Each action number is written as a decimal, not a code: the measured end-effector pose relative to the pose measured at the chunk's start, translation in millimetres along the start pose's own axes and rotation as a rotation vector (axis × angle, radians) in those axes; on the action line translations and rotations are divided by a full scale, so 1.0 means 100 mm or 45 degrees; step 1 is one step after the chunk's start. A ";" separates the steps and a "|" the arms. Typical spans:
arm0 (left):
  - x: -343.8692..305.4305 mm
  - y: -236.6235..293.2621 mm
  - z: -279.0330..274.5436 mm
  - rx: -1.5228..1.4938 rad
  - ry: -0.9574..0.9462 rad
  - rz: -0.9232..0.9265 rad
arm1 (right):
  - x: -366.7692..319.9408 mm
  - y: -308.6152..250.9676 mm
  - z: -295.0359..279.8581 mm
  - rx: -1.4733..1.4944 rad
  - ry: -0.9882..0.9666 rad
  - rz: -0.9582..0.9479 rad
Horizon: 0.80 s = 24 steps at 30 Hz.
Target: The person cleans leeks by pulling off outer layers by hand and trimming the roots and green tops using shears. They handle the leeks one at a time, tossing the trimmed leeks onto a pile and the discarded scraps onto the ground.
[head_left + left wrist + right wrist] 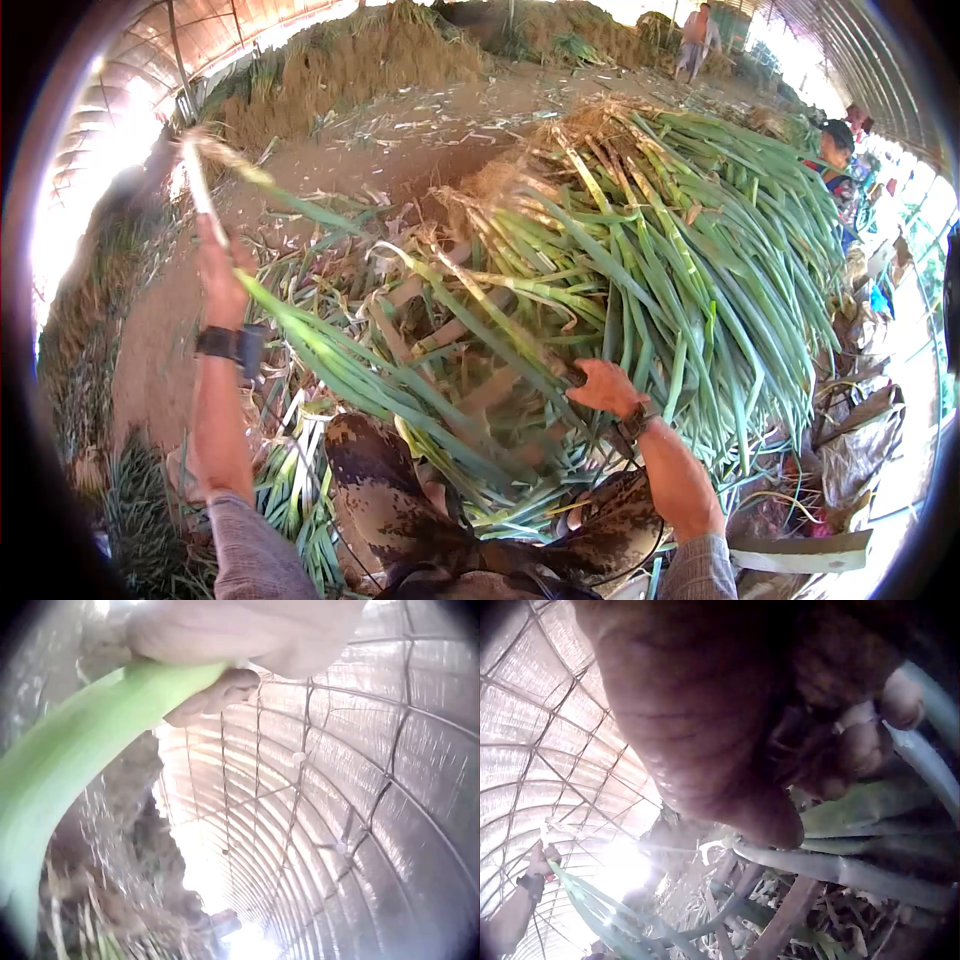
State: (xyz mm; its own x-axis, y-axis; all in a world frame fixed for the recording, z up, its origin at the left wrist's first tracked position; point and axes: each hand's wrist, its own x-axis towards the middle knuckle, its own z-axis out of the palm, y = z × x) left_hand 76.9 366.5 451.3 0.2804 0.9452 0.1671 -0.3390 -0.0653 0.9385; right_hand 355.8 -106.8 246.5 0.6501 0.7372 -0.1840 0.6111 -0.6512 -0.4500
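Note:
Raised at the left, my left hand (222, 275) grips a long green onion (290, 318) by its white shank. Its roots point up and its leaves trail down across toward my knees. The left wrist view shows the pale green stalk (97, 720) passing beneath the palm and fingers. My right hand (605, 388) is beside the big heap of green onions (730, 270), its fingers curled at a loose leaf. This leaf (840, 874), with a torn white end, runs under the thumb in the right wrist view. Other leaves lie close to the fingertips.
Trimmed leaves (330, 270) litter the ground before my knees (375, 480). Earthy mounds of onions (350, 75) line the back. A person (697, 40) stands far off, and another person (836, 150) is behind the heap at right. A pale board (800, 552) lies at lower right.

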 end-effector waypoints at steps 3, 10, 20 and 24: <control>0.52 0.33 -0.69 0.442 0.375 0.159 | 0.04 0.03 0.05 0.000 -0.051 0.001; 0.98 -0.64 -2.84 2.276 0.380 0.611 | 0.09 -0.07 -0.09 -0.030 -0.196 0.076; -0.40 -2.45 0.13 0.755 -0.777 -0.605 | 0.24 -0.13 -0.04 0.103 -0.237 -0.032; -0.65 -2.86 1.15 0.653 -1.051 -0.840 | 0.23 -0.13 -0.10 -0.019 -0.140 0.033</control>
State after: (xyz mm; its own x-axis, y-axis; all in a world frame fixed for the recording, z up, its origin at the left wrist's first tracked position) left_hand 258.8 286.7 206.3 0.8273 0.3626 -0.4291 0.4386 0.0605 0.8966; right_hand 367.5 -83.4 257.1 0.6130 0.7348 -0.2905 0.6017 -0.6724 -0.4312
